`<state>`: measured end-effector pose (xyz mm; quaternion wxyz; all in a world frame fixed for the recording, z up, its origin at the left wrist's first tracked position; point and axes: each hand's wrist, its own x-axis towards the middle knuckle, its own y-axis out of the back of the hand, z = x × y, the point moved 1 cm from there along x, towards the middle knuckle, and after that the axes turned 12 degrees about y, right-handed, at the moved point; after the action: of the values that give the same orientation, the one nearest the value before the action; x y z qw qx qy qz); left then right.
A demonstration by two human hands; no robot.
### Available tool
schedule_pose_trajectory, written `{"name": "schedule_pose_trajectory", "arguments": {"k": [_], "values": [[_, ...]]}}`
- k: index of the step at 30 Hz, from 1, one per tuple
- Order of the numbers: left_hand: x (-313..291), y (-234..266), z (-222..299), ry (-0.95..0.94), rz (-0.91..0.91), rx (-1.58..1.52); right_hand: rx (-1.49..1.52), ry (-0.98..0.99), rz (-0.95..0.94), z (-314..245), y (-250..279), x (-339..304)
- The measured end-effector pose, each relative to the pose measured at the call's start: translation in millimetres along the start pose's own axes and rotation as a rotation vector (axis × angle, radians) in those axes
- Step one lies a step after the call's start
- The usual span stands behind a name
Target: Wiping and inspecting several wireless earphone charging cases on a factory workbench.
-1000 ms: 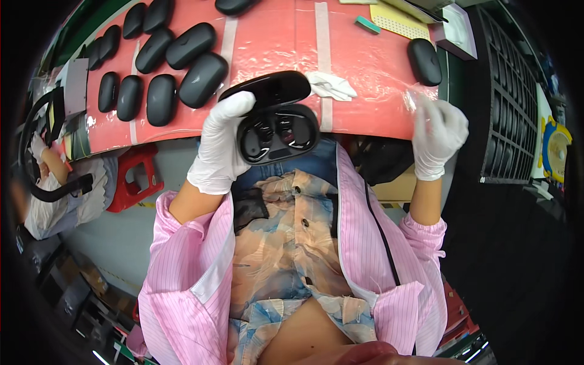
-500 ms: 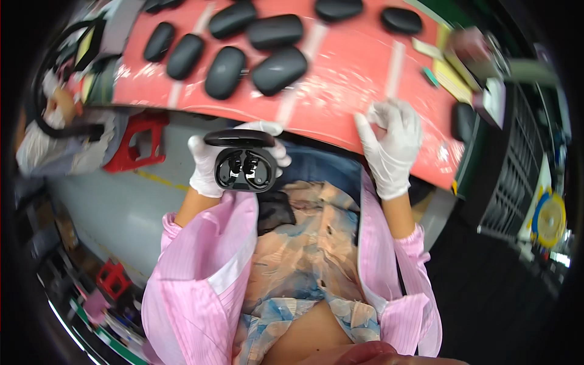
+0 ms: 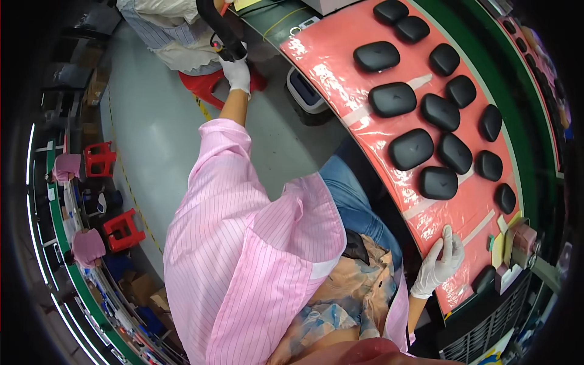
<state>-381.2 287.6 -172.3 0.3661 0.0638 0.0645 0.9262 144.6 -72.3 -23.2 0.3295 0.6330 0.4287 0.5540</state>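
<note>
My left arm stretches far out to the upper left. At its end my gloved left hand (image 3: 237, 76) is closed around a black earbud case (image 3: 230, 53), of which only a dark part shows beside a small red light. A thick black curved tube (image 3: 214, 21) passes right above it and hides some of the fingers. My gloved right hand (image 3: 441, 264) rests at the near edge of the red mat (image 3: 420, 228), fingers apart and holding nothing. Several rounded black cases (image 3: 410, 149) lie shut on the mat beyond it.
A seated person in striped clothing (image 3: 173, 33) is next to my left hand, on a red stool (image 3: 207, 88). A bin (image 3: 307, 94) stands under the table edge. Near the right corner are a small metal fixture (image 3: 524, 240) and a lone black case (image 3: 484, 279).
My view has swung left. My left hand has carried the open earbud case from in front of my body out toward the black tube. My right hand stays by the mat's edge.
</note>
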Motion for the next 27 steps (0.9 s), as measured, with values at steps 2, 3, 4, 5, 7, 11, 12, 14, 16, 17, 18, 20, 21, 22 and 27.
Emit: {"name": "schedule_pose_trajectory", "arguments": {"k": [2, 3, 4, 5, 7, 11, 12, 14, 16, 17, 18, 20, 21, 22, 27], "values": [[6.8, 14.9, -17.2, 0.163, -0.247, -0.042, 0.048, -0.028, -0.024, 8.0, -1.5, -7.8], [40.5, 41.8, -35.3, 0.296, -0.367, -0.353, 0.137, -0.049, -0.065, 13.0, -6.3, -6.6], [-17.5, -8.4, -17.1, 0.831, -0.424, -0.791, 0.074, -0.141, -0.079, 9.4, -5.4, -12.3], [-18.4, 1.4, -12.9, 0.944, -0.442, -0.955, 0.092, -0.136, -0.073, 6.9, -5.3, -10.9], [-33.5, -8.5, 8.6, 0.889, -0.41, -0.993, 0.084, -0.12, -0.014, 3.8, -4.4, -9.9], [20.7, -16.7, -35.9, 0.164, -0.047, -0.517, 0.153, -0.1, -0.005, 9.7, -7.4, -10.0], [34.5, -12.5, -52.6, 0.176, 0.015, -0.491, 0.155, -0.09, -0.004, 8.7, -6.3, -9.7], [24.1, -21.2, -53.2, 0.198, 0.054, -0.456, 0.137, -0.089, 0.007, 10.1, -7.8, -12.5], [-20.7, -32.0, -35.0, 0.239, 0.005, -0.483, 0.125, -0.083, 0.014, 10.9, -7.2, -16.5], [-41.0, -25.4, -21.8, 0.236, 0.009, -0.482, 0.138, -0.057, 0.028, 10.6, -6.9, -15.5], [-61.1, -14.3, -9.4, 0.297, 0.006, -0.651, 0.149, -0.051, 0.03, 9.2, -7.5, -14.5], [-116.3, 3.2, 20.2, 0.435, -0.086, -0.876, 0.225, -0.067, 0.045, 7.2, -3.1, -15.3], [-154.2, 2.1, 38.0, 0.523, -0.188, -0.924, 0.198, -0.101, 0.042, 9.5, 2.5, -19.0], [-193.4, 9.2, 61.7, 0.611, -0.359, -0.928, 0.313, -0.14, 0.082, 9.2, 7.7, -17.2], [-309.1, 20.6, 176.3, 0.457, -1.142, -0.614, 0.6, -0.074, 0.137, -12.8, 29.8, 24.6]]}}
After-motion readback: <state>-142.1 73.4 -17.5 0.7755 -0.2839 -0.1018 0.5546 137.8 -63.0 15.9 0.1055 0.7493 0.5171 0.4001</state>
